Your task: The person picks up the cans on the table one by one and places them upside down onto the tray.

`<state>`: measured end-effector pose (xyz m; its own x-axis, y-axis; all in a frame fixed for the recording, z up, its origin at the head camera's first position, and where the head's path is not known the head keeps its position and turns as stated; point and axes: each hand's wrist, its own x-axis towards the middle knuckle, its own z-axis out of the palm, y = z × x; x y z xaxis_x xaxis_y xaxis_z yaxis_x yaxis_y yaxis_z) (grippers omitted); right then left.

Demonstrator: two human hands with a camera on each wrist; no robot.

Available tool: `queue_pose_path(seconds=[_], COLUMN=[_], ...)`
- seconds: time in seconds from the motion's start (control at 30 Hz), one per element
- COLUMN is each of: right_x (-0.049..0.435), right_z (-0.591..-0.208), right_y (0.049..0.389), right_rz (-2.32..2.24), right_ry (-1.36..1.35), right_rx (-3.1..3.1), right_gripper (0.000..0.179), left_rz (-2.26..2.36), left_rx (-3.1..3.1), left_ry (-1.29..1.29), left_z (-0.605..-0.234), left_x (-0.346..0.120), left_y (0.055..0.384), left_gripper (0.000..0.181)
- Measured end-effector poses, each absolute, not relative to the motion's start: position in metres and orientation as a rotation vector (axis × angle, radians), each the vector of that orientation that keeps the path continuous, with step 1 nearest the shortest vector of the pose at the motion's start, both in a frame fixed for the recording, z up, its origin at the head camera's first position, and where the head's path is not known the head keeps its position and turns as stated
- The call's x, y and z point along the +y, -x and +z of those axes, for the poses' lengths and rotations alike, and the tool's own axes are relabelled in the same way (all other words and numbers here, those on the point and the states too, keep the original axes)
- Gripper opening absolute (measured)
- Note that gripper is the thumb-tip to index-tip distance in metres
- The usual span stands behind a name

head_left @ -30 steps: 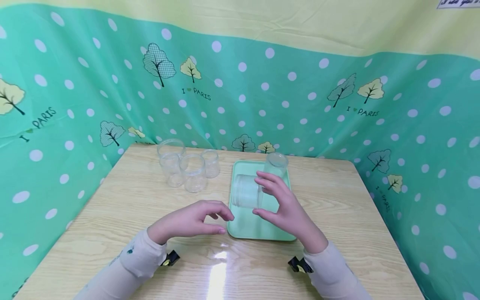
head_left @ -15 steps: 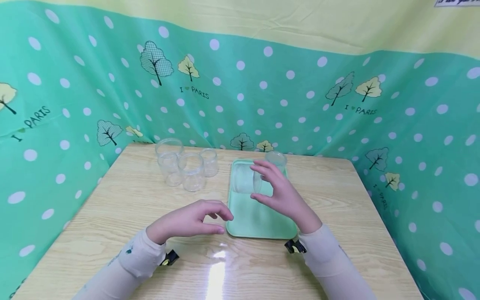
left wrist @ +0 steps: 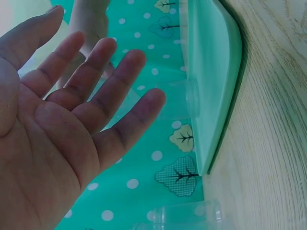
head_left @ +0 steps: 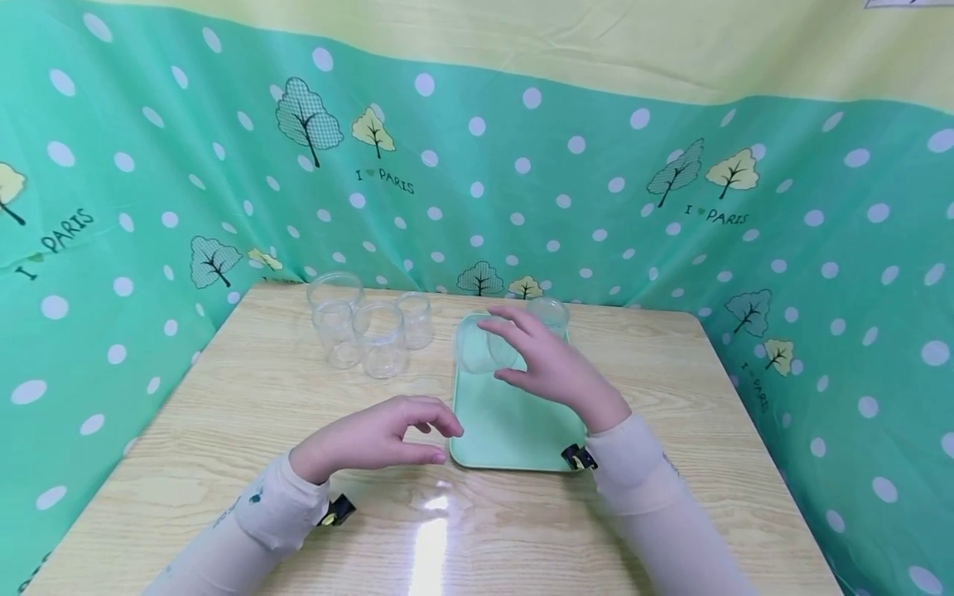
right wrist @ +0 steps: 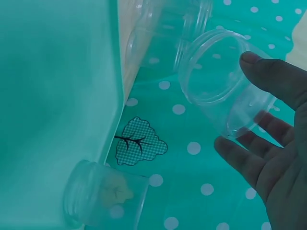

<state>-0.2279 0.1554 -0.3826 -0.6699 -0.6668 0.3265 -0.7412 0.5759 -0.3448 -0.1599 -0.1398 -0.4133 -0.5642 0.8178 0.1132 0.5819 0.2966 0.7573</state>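
My right hand (head_left: 547, 364) grips a clear plastic jar (head_left: 471, 348) above the far left part of the light green tray (head_left: 514, 422). In the right wrist view, the held jar (right wrist: 213, 103) is tilted, with my thumb near its rim and my fingers under its side. A second clear jar (head_left: 549, 313) stands on the tray's far right corner, partly hidden behind my right hand. My left hand (head_left: 380, 434) hovers by the tray's near left edge. Its fingers are loosely bent and hold nothing; the left wrist view shows its palm (left wrist: 53, 129) bare.
Left of the tray, several clear jars stand close together, among them a wide jar (head_left: 335, 290), a front jar (head_left: 383, 343) and a small jar (head_left: 416, 321). A green dotted curtain (head_left: 477, 190) hangs along the back and sides of the wooden table (head_left: 246, 397).
My right hand has moved away from me and slightly left, carrying the jar from over the middle of the tray toward its far left part. The left hand has stayed in place.
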Motion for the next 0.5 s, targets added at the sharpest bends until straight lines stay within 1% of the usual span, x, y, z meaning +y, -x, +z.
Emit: queue_pose_path(seconds=[0.17, 0.5], right_x=[0.154, 0.148], right_z=[-0.377, -0.366], right_y=[0.236, 0.253], right_rz=[0.581, 0.544], right_ry=[-1.220, -1.231], right_rx=[-2.698, -2.813], right_gripper=[0.077, 0.076], left_rz=[1.131, 1.129], left_rx=[2.268, 2.270], left_ry=[-1.270, -1.240], left_z=[-0.414, -0.413], left_x=[-0.140, -0.142], left_y=[0.162, 0.162], left_gripper=[0.025, 0.023])
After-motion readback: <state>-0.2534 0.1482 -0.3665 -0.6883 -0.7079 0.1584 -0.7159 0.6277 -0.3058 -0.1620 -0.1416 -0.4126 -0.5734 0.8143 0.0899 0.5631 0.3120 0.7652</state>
